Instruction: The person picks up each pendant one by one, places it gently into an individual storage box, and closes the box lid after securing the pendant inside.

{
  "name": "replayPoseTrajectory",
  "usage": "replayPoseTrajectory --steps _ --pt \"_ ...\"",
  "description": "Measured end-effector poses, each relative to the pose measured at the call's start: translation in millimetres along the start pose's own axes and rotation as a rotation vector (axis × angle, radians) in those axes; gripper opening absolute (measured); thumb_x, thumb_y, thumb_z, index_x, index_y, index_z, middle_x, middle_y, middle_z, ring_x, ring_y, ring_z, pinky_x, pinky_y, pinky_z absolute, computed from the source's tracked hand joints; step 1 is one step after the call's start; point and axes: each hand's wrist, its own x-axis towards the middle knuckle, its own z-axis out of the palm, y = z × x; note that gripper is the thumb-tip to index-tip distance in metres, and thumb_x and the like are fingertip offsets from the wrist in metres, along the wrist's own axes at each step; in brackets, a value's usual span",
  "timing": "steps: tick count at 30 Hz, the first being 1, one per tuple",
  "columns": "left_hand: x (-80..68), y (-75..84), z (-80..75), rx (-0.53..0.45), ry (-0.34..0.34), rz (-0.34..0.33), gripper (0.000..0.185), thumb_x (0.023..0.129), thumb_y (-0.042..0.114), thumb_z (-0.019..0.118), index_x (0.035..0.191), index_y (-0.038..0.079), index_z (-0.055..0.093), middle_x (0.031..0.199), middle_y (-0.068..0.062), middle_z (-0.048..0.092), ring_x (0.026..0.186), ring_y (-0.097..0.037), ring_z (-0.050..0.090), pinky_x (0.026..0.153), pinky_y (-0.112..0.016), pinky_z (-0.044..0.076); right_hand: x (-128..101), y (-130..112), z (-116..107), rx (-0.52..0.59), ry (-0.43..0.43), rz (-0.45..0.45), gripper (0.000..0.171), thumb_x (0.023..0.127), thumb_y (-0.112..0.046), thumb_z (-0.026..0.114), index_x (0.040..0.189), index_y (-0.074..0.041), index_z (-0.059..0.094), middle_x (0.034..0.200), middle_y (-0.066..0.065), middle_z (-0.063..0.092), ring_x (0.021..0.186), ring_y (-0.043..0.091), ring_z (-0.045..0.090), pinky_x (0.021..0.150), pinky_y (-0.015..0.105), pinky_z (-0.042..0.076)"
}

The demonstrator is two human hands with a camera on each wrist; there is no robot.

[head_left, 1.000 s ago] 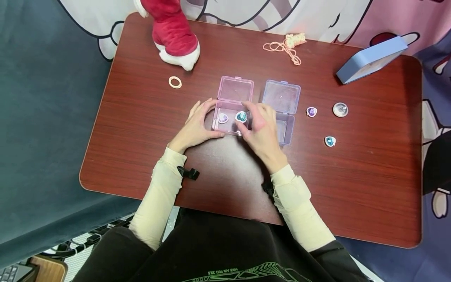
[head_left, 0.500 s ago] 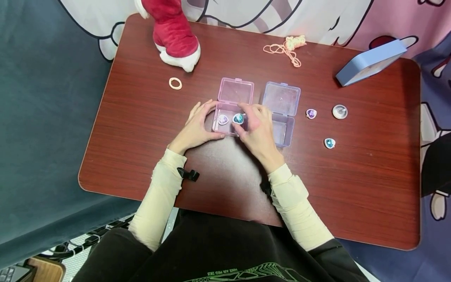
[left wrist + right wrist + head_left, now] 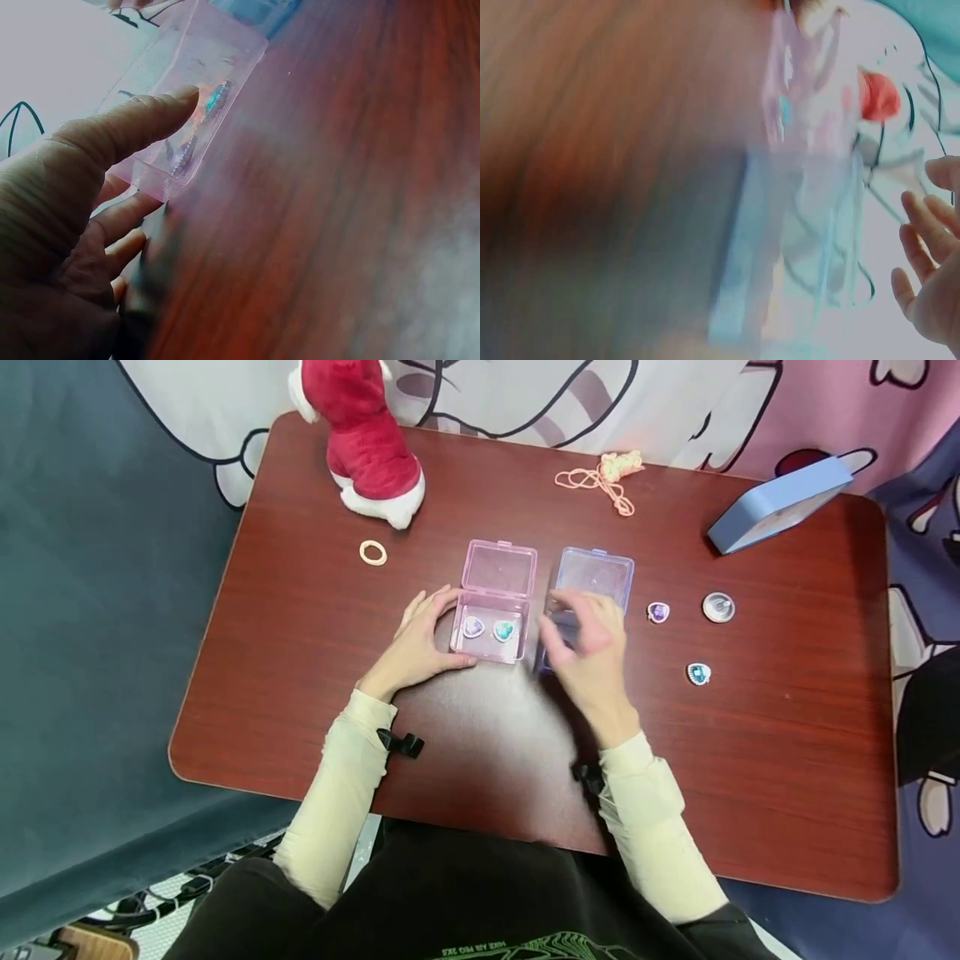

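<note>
My left hand [image 3: 415,647] grips the left side of an open pink plastic box [image 3: 487,651], thumb at the front and fingers behind. Inside lie a pale purple heart gem [image 3: 472,627] and a teal heart gem [image 3: 504,631], side by side. In the left wrist view the thumb [image 3: 150,124] lies across the clear box wall. My right hand [image 3: 596,664] is above an open bluish-purple box [image 3: 596,573], hiding most of its lower half. Nothing shows between its fingers, which appear spread in the blurred right wrist view.
To the right lie a purple heart gem [image 3: 657,612], a teal heart gem [image 3: 698,673] and a small round silvery piece [image 3: 718,607]. A cream ring [image 3: 372,553], red plush toy [image 3: 375,464], peach cord [image 3: 611,477] and blue case [image 3: 780,502] stand farther back.
The right hand has set the teal heart gem down in the pink box, released it, and moved right over the bluish-purple box. The left hand keeps its hold.
</note>
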Motion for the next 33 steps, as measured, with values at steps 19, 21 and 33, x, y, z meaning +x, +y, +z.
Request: replayPoseTrajectory --steps 19,21,33 --pt "-6.8 2.8 2.4 0.003 0.008 0.036 0.098 0.075 0.034 0.097 0.157 0.019 0.044 0.157 -0.003 0.054 0.160 -0.024 0.024 0.132 -0.041 0.001 -50.9 97.2 -94.0 -0.204 0.195 0.428 0.039 0.088 -0.010 0.080 0.125 -0.001 0.073 0.116 0.021 0.071 0.107 0.040 0.060 0.097 0.052 0.043" --pt "-8.5 2.2 3.2 0.004 0.011 0.035 0.098 0.076 0.034 0.096 0.157 0.019 0.044 0.157 -0.003 0.054 0.160 -0.025 0.024 0.132 -0.043 0.002 -57.8 102.4 -98.7 -0.225 0.202 0.457 0.043 0.088 -0.013 0.081 0.128 0.000 0.071 0.119 0.024 0.069 0.113 0.045 0.056 0.100 0.061 0.039" --pt "-11.9 4.9 4.1 0.007 0.023 0.040 0.097 0.075 0.033 0.096 0.156 0.018 0.045 0.157 -0.004 0.054 0.159 -0.028 0.026 0.132 -0.046 0.004 -90.0 106.7 -109.8 -0.316 0.129 0.677 0.045 0.089 -0.019 0.080 0.128 0.001 0.070 0.126 0.028 0.059 0.124 0.049 0.048 0.105 0.064 0.036"
